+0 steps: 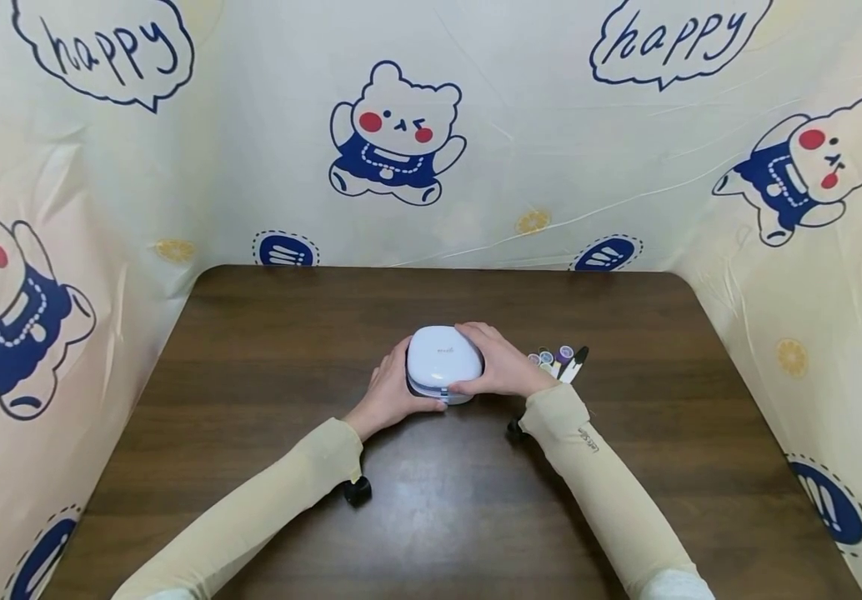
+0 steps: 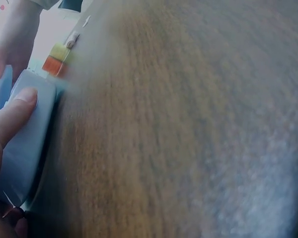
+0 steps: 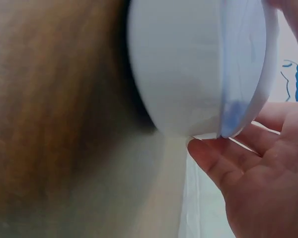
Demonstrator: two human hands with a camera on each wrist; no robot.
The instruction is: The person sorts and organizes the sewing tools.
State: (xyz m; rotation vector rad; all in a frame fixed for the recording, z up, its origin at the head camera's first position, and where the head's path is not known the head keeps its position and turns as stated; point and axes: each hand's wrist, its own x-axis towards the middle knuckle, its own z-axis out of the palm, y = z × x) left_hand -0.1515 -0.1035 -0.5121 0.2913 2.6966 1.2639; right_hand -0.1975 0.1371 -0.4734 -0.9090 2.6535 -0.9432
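A white rounded box [image 1: 444, 354] with a glossy lid stands on the table between the two hands. My left hand [image 1: 392, 390] grips its left side, with the thumb along the front. On the other side my right hand [image 1: 504, 363] holds the lid, thumb at the front and fingers at the back right. In the right wrist view a translucent bluish band [image 3: 243, 64] shows between the box's white base [image 3: 176, 69] and its lid. The left wrist view shows my left thumb [image 2: 17, 114] pressed on the base's wall. What the box contains is hidden.
Right of the box, partly behind my right wrist, lie several small round-ended items [image 1: 546, 357] and a black-and-white pen-like item [image 1: 575, 365]. The brown wooden table [image 1: 288, 350] meets patterned cloth [image 1: 506, 167] at its back and sides.
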